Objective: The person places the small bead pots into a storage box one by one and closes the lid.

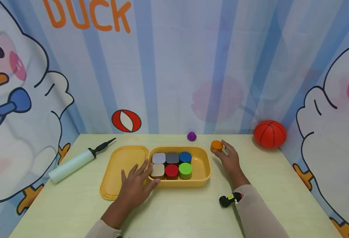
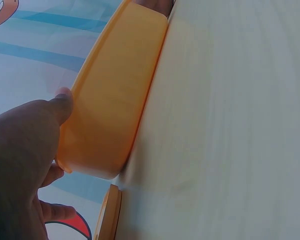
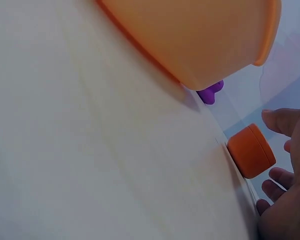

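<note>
A yellow box (image 1: 202,165) holds several small round lidded tubs in two rows, among them a red tub (image 1: 171,171), a green tub (image 1: 185,170) and a blue tub (image 1: 185,157). At its left end my left hand (image 1: 136,186) has its fingers spread, the thumb touching the rim in the left wrist view. An orange tub (image 1: 216,146) stands on the table beyond the box's right end. My right hand (image 1: 230,161) is close beside it, and the right wrist view shows a gap between thumb, fingers and the orange tub (image 3: 251,151).
Left of the box lies its yellow lid (image 1: 115,175), with a pale hand pump (image 1: 73,165) farther left. A small purple object (image 1: 191,136) sits behind the box. On the right at the back is a red ball (image 1: 270,134). A printed curtain (image 1: 174,66) hangs behind the table.
</note>
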`<state>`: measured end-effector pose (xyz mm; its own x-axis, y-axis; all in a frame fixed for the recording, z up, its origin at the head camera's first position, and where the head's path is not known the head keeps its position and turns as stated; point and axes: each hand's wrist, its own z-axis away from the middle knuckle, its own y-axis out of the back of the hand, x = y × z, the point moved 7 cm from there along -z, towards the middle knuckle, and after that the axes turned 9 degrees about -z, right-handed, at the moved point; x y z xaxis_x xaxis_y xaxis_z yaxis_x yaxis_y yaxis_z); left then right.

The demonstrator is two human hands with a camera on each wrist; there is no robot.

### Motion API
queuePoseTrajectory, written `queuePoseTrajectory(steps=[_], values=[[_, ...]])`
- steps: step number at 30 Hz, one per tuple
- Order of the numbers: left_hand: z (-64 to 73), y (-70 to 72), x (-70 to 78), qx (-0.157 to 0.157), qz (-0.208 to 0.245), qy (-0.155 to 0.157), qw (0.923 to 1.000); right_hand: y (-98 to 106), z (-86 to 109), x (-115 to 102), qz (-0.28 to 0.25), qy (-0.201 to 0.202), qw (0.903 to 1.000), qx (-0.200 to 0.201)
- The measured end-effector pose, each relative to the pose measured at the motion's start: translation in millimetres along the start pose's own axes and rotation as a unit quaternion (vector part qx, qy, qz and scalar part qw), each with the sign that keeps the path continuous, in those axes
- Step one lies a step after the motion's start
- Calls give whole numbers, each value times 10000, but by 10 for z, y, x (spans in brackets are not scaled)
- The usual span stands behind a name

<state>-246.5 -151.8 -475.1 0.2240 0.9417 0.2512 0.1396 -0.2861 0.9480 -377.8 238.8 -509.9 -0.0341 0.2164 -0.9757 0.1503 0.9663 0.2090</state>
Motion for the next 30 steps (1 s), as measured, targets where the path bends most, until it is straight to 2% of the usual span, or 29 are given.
queuePoseTrajectory(steps=[8,15,18,22,25,30], values=[[-25,9,34,24,49,-26,10000,-14,-97,-47,562,177,9979,-253],[-28,0,34,26,-1,15,10000,-29,-122,-34,825,44,9963,-221],[-25,-4,28,15,-12,31,10000,-16,-108,-24,741,186,9970,-87],[-22,-11,18,-11,-41,41,10000,5,-80,-1,267,396,9988,92],[-18,-12,11,-4,-53,37,10000,13,-65,15,-38,392,9991,179],[-7,-14,6,-7,-65,18,10000,33,-40,13,-86,499,9981,349]])
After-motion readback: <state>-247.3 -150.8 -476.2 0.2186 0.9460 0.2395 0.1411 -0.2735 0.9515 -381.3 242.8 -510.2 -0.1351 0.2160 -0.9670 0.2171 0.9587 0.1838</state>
